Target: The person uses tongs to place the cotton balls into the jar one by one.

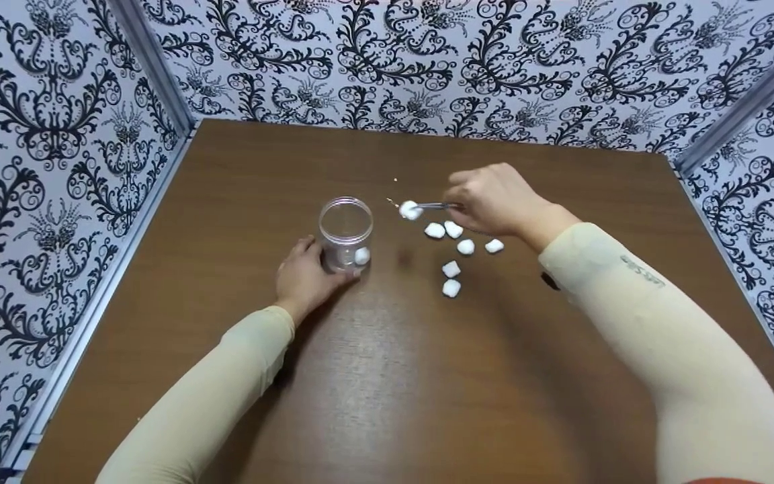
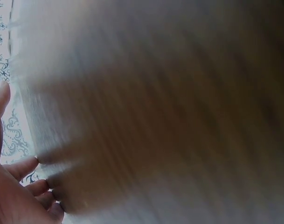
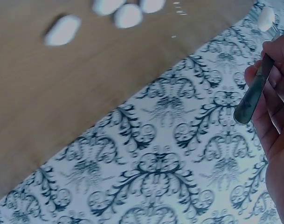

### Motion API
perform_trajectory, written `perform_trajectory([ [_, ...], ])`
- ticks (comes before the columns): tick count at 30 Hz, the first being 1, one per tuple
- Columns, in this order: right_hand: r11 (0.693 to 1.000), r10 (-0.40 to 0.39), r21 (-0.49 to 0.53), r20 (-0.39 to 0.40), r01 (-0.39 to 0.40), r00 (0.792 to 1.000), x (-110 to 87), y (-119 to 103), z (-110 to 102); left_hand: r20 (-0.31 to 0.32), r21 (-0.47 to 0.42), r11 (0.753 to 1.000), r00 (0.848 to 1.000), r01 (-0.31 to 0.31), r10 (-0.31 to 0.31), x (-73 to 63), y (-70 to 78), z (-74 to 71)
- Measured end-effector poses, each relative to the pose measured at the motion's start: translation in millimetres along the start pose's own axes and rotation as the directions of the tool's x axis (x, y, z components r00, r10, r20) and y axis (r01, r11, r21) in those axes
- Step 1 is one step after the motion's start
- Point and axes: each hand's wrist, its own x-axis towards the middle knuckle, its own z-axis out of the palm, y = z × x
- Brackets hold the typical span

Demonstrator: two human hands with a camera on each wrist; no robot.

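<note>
In the head view a clear plastic jar [image 1: 346,232] stands uncovered on the brown table, with a white ball [image 1: 361,256] low inside. My left hand [image 1: 308,277] curls round the jar's lower part; the left wrist view is blurred and shows no jar. My right hand [image 1: 494,198] pinches a piece of metal cutlery [image 1: 434,206], whose flat rounded handle end shows in the right wrist view. At its tip is another white ball [image 1: 410,210], raised to the right of the jar; the ball hides the cutlery's head. Several white cotton-like balls [image 1: 465,247] lie below that hand.
The brown table [image 1: 373,390] is bounded by patterned walls [image 1: 427,67] at the back and sides. Tiny pale crumbs [image 1: 395,179] are near the raised ball. A grey metal rail [image 1: 158,74] runs up the left back corner.
</note>
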Motion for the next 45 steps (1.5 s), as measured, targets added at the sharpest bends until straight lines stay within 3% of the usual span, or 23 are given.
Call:
perform_trajectory([
  [12, 0.999, -0.006, 0.037, -0.001, 0.006, 1.000, 43.8, -20, 10, 0.009, 0.008, 1.000, 1.000, -0.020, 0.020, -0.1, 4.7, 1.2],
  [27, 1.000, -0.017, 0.018, 0.077, 0.016, 0.997, 43.2, -29, 16, -0.002, 0.000, 0.999, 0.999, -0.042, 0.042, 0.5, 11.1, 2.2],
  [35, 1.000, 0.004, 0.026, -0.005, -0.004, 1.000, 10.5, -15, 3, 0.003, 0.005, 0.999, 0.999, -0.036, 0.036, 2.0, 8.3, 0.3],
  [40, 0.999, 0.053, 0.005, -0.024, -0.053, 0.998, -32.7, 2, 2, -0.001, 0.005, 1.000, 1.000, -0.030, 0.030, 2.2, 3.9, 0.0],
  [45, 0.992, 0.128, -0.023, 0.006, -0.127, 0.992, -83.9, 19, 10, -0.007, 0.007, 1.000, 1.000, -0.025, 0.025, -0.2, -0.6, -0.2],
])
